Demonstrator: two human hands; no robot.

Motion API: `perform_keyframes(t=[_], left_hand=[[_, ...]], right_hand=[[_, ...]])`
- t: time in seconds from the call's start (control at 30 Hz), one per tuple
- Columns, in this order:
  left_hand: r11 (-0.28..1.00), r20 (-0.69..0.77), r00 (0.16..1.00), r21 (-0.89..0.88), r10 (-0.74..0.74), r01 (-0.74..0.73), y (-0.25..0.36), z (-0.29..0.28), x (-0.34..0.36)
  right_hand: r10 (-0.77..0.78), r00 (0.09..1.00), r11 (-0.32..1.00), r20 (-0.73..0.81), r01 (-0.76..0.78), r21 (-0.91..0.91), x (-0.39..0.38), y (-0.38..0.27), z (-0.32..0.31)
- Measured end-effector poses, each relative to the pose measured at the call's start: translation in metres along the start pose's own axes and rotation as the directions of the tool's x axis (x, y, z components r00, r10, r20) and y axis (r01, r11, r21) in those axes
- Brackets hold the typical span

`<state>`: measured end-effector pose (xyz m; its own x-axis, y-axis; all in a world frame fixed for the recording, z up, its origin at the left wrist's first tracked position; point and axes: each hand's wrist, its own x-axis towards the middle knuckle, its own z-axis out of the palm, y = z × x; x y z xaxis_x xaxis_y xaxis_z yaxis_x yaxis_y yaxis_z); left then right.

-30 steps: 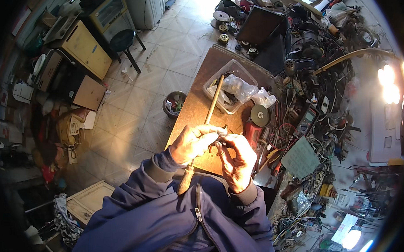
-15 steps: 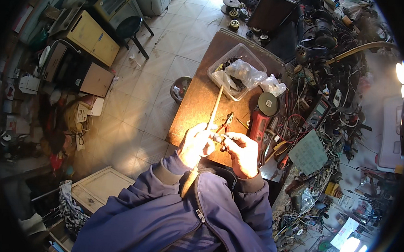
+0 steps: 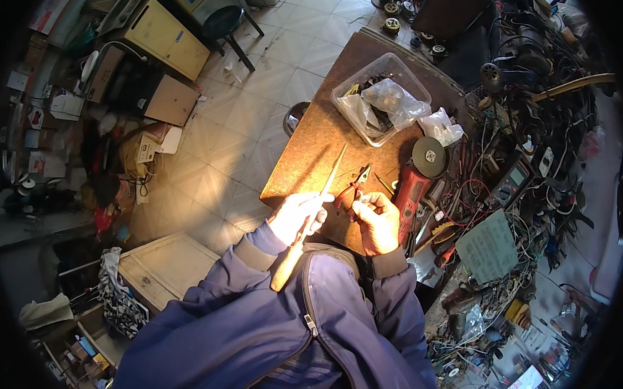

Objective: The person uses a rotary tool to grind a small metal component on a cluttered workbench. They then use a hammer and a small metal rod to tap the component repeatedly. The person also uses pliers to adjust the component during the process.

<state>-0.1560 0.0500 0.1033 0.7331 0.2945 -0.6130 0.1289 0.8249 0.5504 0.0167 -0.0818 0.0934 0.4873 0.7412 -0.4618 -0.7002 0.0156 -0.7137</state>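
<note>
My left hand (image 3: pixel 293 220) is closed round a long thin rod tool (image 3: pixel 333 166) with a wooden handle (image 3: pixel 286 266), which angles up and right over the wooden table (image 3: pixel 292 159). My right hand (image 3: pixel 378 225) is closed in a pinch on a small object (image 3: pixel 358 203) too small to name, a little apart from my left hand. Pliers with red handles (image 3: pixel 361 177) lie just beyond my hands. A red angle grinder (image 3: pixel 412 192) with a grey disc lies to the right of them. Farther back is a clear plastic box (image 3: pixel 346 123) holding bags and small parts.
Tangled wires, tools, a multimeter (image 3: pixel 510 182) and a pale green board (image 3: pixel 486 247) crowd the right side. A bucket (image 3: pixel 295 114) stands beside the table. A black stool (image 3: pixel 225 24), yellow cabinet (image 3: pixel 165 38) and pale wooden panel (image 3: pixel 166 268) are to the left.
My hands have drawn apart from where they met, my right moving slightly right. The tool has shifted with my left hand. The whole view has shifted, showing the table higher and further right.
</note>
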Motion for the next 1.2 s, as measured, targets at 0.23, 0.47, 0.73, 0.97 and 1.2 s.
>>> perform_keyframes(t=[0.23, 0.47, 0.73, 0.97, 1.2], left_hand=[[0.836, 0.133, 0.985, 0.548, -0.111, 0.020, 0.060, -0.003, 0.015], [-0.051, 0.355, 0.934, 0.933, -0.030, -0.356, 0.093, 0.027, 0.018], [-0.410, 0.690, 0.707, 0.695, 0.153, -0.590, 0.097, 0.039, 0.038], [-0.044, 0.288, 0.533, 0.904, 0.796, -0.424, 0.057, 0.046, 0.028], [0.958, 0.066, 0.963, 0.146, -0.260, 0.248, -0.019, 0.018, 0.056]], right_hand=[[-0.283, 0.944, 0.826, 0.170, 0.330, -0.458, 0.000, -0.047, 0.010], [-0.465, 0.766, 0.370, 0.444, 0.623, -0.689, 0.014, -0.069, 0.007], [-0.189, 0.948, 0.599, 0.257, 0.319, -0.735, -0.037, -0.051, 0.006], [-0.109, 0.985, 0.897, -0.133, 0.040, -0.440, -0.049, -0.037, 0.021], [-0.131, 0.948, 0.925, -0.289, 0.012, -0.380, -0.052, -0.008, 0.025]])
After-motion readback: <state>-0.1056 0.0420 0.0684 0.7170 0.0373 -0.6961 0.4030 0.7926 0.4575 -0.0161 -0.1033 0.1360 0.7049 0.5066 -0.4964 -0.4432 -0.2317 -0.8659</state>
